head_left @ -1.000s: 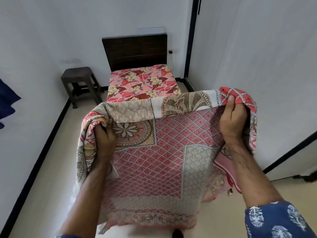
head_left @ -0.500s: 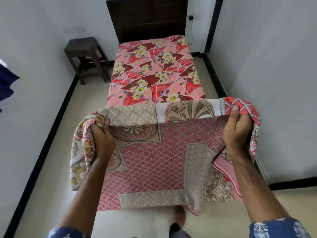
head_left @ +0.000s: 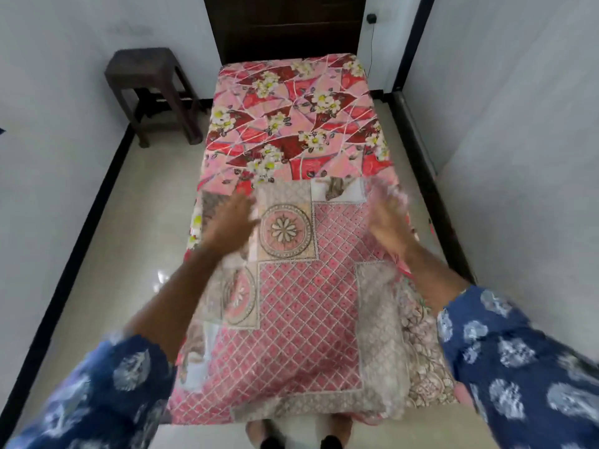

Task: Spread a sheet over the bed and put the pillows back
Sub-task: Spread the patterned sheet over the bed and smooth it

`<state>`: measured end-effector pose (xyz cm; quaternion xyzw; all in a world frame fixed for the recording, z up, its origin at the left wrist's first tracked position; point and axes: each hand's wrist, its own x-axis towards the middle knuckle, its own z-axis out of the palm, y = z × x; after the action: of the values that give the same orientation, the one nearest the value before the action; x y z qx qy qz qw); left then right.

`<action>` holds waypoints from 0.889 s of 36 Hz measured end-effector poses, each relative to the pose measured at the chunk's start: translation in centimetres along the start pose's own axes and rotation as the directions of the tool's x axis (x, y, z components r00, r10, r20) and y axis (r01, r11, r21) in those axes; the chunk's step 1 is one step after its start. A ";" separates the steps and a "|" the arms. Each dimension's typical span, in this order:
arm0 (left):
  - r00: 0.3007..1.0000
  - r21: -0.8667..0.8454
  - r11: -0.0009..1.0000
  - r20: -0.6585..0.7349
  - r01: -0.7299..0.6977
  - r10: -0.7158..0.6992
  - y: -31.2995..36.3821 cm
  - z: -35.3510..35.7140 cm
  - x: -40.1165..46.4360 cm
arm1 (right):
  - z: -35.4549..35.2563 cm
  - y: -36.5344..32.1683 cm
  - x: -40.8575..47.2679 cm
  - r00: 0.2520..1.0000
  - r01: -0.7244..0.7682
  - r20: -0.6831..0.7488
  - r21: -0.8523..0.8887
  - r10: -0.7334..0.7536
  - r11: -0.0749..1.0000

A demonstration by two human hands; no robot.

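The folded pink sheet (head_left: 301,319), with its lattice and medallion print, lies on the foot half of the bed (head_left: 291,124). The bed wears a red-and-pink floral cover. My left hand (head_left: 228,222) hovers over the sheet's far left corner, fingers stretched out and blurred by motion. My right hand (head_left: 387,226) is over the far right edge, fingers also extended and blurred, with nothing gripped that I can see. No pillow is in view.
A dark headboard (head_left: 288,24) stands against the far wall. A dark stool (head_left: 149,89) sits left of the bed's head. White walls close in on both sides, leaving narrow strips of pale floor (head_left: 136,222). My feet (head_left: 298,437) show at the bottom.
I have stepped up to the bed. The sheet, held up by its top edge in both hands before, now lies on the foot of the bed, and both hands have let go.
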<state>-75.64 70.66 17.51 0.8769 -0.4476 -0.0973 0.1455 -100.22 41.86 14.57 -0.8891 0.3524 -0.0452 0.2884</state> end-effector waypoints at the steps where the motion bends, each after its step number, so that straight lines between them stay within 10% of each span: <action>1: 1.000 -0.001 1.000 0.008 -0.011 0.011 -0.4 1.7 -0.6 | 1.7 -0.3 -1.0 0.997 0.046 0.067 -0.020 -0.044 0.999; 10: 0.972 -0.132 0.990 0.233 0.058 -0.026 -6.2 11.2 -11.9 | 10.4 -2.0 -8.5 0.950 -0.067 0.304 -0.037 0.075 0.997; 32: 0.990 0.177 0.979 0.075 0.102 -0.116 -14.2 0.0 -20.0 | 19.0 -17.3 -9.9 0.944 0.290 0.140 0.079 -0.299 0.954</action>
<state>-76.52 94.79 13.42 0.9045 -0.4115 -0.1033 0.0442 -91.81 67.60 9.50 -0.9240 0.1913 -0.0308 0.3297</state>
